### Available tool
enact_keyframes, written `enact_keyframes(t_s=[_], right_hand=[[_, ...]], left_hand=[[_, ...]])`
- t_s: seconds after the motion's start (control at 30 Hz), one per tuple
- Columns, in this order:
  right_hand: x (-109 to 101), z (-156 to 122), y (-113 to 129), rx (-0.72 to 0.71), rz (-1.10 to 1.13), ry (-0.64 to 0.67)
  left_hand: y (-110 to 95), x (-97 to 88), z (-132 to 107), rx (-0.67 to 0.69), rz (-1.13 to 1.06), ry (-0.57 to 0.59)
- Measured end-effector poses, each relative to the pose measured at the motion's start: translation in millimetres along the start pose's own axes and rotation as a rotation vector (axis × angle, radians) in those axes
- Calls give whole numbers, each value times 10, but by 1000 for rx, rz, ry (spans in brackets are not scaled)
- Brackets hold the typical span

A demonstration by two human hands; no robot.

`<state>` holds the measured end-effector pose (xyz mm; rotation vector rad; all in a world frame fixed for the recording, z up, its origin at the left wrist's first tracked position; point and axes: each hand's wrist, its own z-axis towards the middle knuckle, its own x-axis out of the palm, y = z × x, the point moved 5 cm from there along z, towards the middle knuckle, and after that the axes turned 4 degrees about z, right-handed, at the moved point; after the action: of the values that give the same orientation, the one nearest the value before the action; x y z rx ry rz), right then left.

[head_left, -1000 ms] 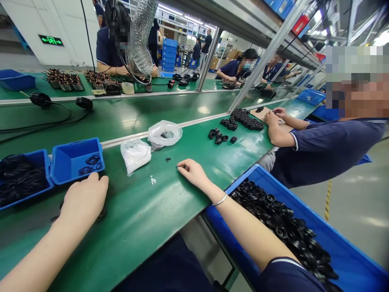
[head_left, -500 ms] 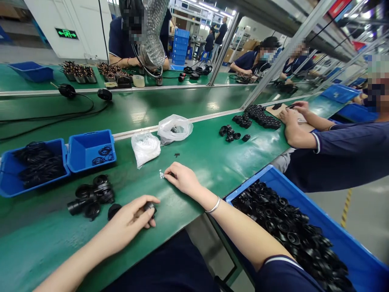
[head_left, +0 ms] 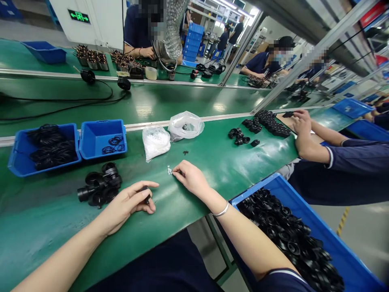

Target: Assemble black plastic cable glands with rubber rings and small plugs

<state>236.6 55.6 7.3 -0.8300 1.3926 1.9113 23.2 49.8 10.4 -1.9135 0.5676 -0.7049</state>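
My left hand (head_left: 130, 202) is curled around a small black plastic part (head_left: 147, 195), mostly hidden by the fingers, just above the green table. Beside that wrist lies a pile of round black plastic parts (head_left: 101, 184). The fingertips of my right hand (head_left: 190, 177) are pinched together at the edge of a few tiny white pieces (head_left: 169, 170) on the table. Whether a piece is between them is too small to see. Behind them lie some tiny black pieces (head_left: 185, 153). Farther back are a bag of white pieces (head_left: 156, 142) and an open clear plastic bag (head_left: 187, 125).
Two blue bins (head_left: 79, 156) at left hold black rings. At lower right a large blue crate (head_left: 306, 202) is full of black parts. More black parts (head_left: 272, 123) stand in rows near a co-worker's hands (head_left: 302, 121). A metal post (head_left: 304, 61) rises from the table's back edge.
The camera view has shifted, so the table contents appear farther right. My left hand has turned slightly with the black part. My right hand stays beside the white pieces.
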Motion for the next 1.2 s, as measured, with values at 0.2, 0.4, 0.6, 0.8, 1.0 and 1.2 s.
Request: enact_keyframes(t_s=[0.2,0.4,0.6,0.8,1.0,1.2], right_hand=[[18,-45,24,-6,1,-41],[58,-54,13,20,-52,-98],[101,-69,56,-7,-192,-148],[126,-71,65,15,-308,-168],[98,-78,90,-9,-248,-184],[167,-54,75,-37,-336,-122]], left_hand=[[37,112,-35,-45,-127,-2],[75,125,-54,-63,-171,8],[70,130,-77,-19,-215,-22],[109,142,-48,23,-136,20],[148,144,-16,28,-106,16],[161,155,-17,31,-92,28]])
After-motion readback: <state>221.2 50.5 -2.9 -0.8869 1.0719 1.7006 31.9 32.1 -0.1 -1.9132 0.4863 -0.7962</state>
